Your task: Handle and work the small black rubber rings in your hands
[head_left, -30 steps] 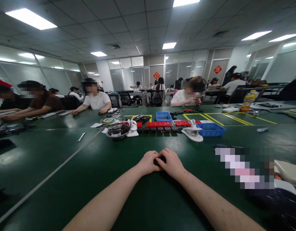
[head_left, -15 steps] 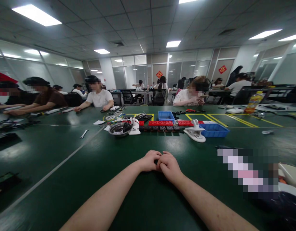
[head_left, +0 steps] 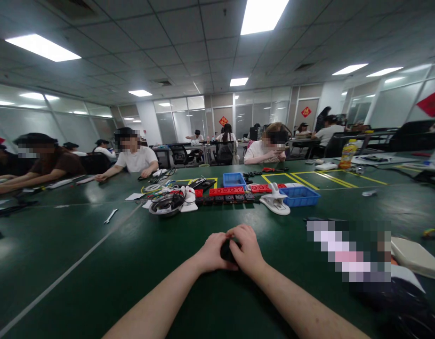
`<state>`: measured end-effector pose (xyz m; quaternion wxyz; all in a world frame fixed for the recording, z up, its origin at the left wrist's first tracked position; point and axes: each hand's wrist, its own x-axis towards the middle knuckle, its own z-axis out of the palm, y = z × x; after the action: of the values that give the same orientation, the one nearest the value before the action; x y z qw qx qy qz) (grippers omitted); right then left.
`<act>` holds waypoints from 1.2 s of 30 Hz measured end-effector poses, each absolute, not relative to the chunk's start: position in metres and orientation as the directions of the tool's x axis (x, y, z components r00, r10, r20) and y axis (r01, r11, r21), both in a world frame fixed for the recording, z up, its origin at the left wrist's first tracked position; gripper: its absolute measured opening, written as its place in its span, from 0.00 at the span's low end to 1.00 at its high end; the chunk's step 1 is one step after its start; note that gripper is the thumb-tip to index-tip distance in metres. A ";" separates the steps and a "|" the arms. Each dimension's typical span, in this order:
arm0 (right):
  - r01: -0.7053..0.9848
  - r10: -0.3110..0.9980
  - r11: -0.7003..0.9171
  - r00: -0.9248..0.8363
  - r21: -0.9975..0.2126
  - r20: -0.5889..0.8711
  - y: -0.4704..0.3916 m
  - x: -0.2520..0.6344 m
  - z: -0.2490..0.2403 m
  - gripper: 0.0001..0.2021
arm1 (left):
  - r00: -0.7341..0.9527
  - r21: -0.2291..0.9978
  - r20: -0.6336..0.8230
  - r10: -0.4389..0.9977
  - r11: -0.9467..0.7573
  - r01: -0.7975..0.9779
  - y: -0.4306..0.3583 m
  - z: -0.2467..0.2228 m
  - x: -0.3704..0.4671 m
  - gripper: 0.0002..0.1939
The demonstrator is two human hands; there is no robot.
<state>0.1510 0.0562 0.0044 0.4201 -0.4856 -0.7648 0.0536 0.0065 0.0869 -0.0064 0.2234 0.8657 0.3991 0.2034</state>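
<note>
My left hand (head_left: 214, 252) and my right hand (head_left: 247, 247) meet above the green table (head_left: 161, 249), fingers curved and fingertips touching. A dark gap shows between the thumbs and fingers. Whether it is a small black thing or only shaded table, I cannot tell. Past my hands lie the red and black power strips (head_left: 227, 191). A white clip-on stand (head_left: 276, 202) rests to their right, and a metal bowl of dark cables (head_left: 166, 205) to their left.
A blue tray (head_left: 300, 197) and a smaller blue tray (head_left: 233, 180) stand across the table. A wrench (head_left: 110, 216) lies at left, a drink bottle (head_left: 348, 154) at far right. Near my right arm sits a cream-coloured box (head_left: 417, 258). Other people sit opposite.
My hands have parted slightly, widening the dark gap between thumbs and fingers. The view has tilted upward and turned to the right.
</note>
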 end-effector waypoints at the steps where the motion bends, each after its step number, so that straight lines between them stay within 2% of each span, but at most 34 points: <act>1: 0.725 0.802 0.483 -0.142 -0.491 0.580 0.057 0.151 0.005 0.08 | 0.587 0.511 0.193 0.787 -0.591 0.624 0.084 -0.006 0.008 0.35; 4: 0.783 0.841 0.394 -0.096 -0.481 0.532 0.061 0.151 0.003 0.07 | 0.549 0.373 0.267 0.792 -0.610 0.699 0.077 -0.005 0.014 0.31; 6: 0.809 0.862 0.360 -0.098 -0.464 0.498 0.063 0.150 -0.001 0.07 | 0.524 0.335 0.297 0.799 -0.600 0.726 0.075 -0.006 0.018 0.25; 10: 0.842 0.883 0.315 -0.091 -0.438 0.461 0.065 0.148 -0.004 0.10 | 0.467 0.389 0.295 0.833 -0.551 0.738 0.074 -0.009 0.021 0.19; 16: 0.833 0.885 0.331 -0.112 -0.443 0.452 0.065 0.149 -0.005 0.10 | 0.450 0.416 0.295 0.843 -0.537 0.734 0.077 -0.013 0.020 0.17; 24: 0.676 0.834 0.521 -0.273 -0.521 0.479 0.068 0.149 -0.006 0.04 | 0.597 0.447 0.244 0.765 -0.634 0.631 0.093 -0.009 0.003 0.15; 27: 0.597 0.813 0.574 -0.334 -0.560 0.476 0.066 0.148 -0.004 0.04 | 0.640 0.466 0.214 0.738 -0.653 0.597 0.099 -0.010 -0.004 0.13; 31: 0.520 0.822 0.569 -0.346 -0.637 0.452 0.065 0.147 -0.004 0.11 | 0.677 0.489 0.189 0.712 -0.666 0.563 0.104 -0.014 -0.006 0.11; 36: 0.485 0.835 0.550 -0.327 -0.680 0.442 0.065 0.144 -0.006 0.12 | 0.705 0.495 0.179 0.686 -0.682 0.538 0.107 -0.020 -0.005 0.07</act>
<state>0.1443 0.0650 -0.0060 0.3994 -0.4208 -0.7844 0.2193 -0.0053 0.1072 -0.0197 0.2077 0.8997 0.3402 0.1783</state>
